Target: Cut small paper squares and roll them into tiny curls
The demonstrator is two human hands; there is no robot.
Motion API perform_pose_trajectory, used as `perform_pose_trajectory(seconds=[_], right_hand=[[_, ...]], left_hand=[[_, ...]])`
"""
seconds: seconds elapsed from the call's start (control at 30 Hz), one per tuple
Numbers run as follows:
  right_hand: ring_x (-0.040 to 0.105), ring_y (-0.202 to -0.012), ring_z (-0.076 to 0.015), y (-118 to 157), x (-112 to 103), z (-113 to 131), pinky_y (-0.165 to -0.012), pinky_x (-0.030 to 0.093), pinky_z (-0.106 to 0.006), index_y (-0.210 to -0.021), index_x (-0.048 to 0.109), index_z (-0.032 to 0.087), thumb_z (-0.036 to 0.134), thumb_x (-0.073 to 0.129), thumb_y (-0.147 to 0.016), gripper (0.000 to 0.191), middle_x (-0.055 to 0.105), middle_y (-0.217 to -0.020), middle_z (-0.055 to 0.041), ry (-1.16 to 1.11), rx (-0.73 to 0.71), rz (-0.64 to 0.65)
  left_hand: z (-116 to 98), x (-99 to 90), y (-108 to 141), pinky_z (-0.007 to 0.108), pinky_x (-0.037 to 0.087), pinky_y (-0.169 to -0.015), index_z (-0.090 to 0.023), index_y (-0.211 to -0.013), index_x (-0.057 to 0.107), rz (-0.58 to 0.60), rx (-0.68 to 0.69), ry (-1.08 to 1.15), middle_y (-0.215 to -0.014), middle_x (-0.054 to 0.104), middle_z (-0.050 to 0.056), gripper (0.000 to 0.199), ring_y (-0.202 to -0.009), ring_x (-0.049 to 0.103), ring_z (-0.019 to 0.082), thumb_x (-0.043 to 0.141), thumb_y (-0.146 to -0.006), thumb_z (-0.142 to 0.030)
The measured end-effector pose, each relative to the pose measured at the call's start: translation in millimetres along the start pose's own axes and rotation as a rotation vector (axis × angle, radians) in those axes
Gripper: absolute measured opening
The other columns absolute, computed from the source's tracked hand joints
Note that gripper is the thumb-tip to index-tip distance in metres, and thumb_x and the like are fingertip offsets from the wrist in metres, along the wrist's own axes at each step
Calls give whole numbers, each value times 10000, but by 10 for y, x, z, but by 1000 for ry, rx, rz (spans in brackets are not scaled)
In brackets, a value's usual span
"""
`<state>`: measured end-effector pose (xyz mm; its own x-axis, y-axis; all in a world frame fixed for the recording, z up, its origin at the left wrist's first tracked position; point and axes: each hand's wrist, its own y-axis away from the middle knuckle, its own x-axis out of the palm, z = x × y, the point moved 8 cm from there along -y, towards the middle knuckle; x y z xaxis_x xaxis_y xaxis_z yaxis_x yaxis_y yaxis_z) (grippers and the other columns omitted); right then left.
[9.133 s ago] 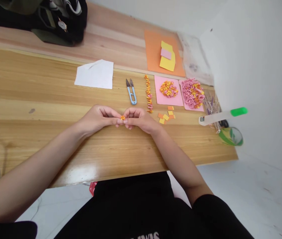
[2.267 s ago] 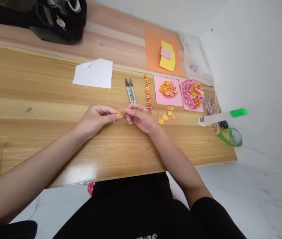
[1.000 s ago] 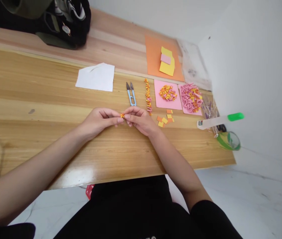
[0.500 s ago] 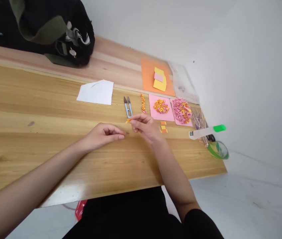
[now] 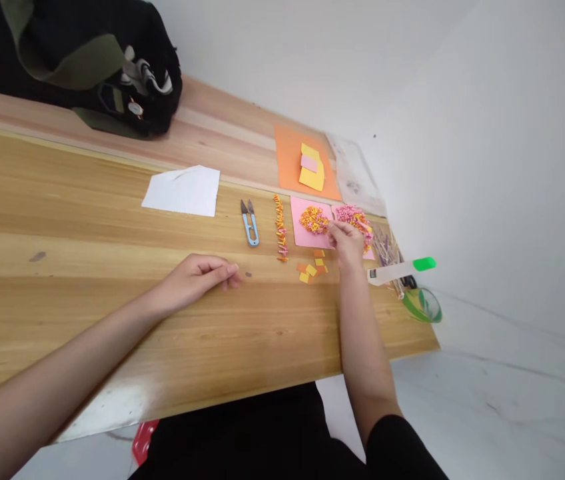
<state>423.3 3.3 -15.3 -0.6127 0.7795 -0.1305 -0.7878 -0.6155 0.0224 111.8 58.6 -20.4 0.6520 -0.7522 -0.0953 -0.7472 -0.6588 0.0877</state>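
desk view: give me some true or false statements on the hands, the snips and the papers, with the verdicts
1. The snips lie between the white sheet and the row of small coloured pieces. True.
2. The left hand holds the snips. False: they lie on the desk, beyond that hand.
3. The yellow paper lies on the orange sheet. True.
4. The snips' blades are closed together. False: their tips stand apart.
5. The right hand is over the white sheet. False: it is at the piles of small coloured pieces.
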Motion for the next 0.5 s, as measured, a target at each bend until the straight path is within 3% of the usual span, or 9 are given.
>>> perform_pose_trajectory(seconds=[0.17,0.5], right_hand=[[440,-446,-78,-38,-29,-126,-453,361,-223,-720,652,148,272,741,-552,227,552,-486,64,-35,10,-57],[465,-458,-85,-78,-50,-165,-465,402,-235,-744,649,150,315,743,-574,255,553,-513,59,27,-46,-52]], left_hand=[[16,-28,-3,247,506,-608,-200,-667,747,-19,-13,-22,-652,718,43,325,-589,612,152,631,-793,-476],[6,-38,-8,245,511,-594,-204,-655,755,-29,-37,34,-645,717,44,316,-576,604,151,654,-769,-480]])
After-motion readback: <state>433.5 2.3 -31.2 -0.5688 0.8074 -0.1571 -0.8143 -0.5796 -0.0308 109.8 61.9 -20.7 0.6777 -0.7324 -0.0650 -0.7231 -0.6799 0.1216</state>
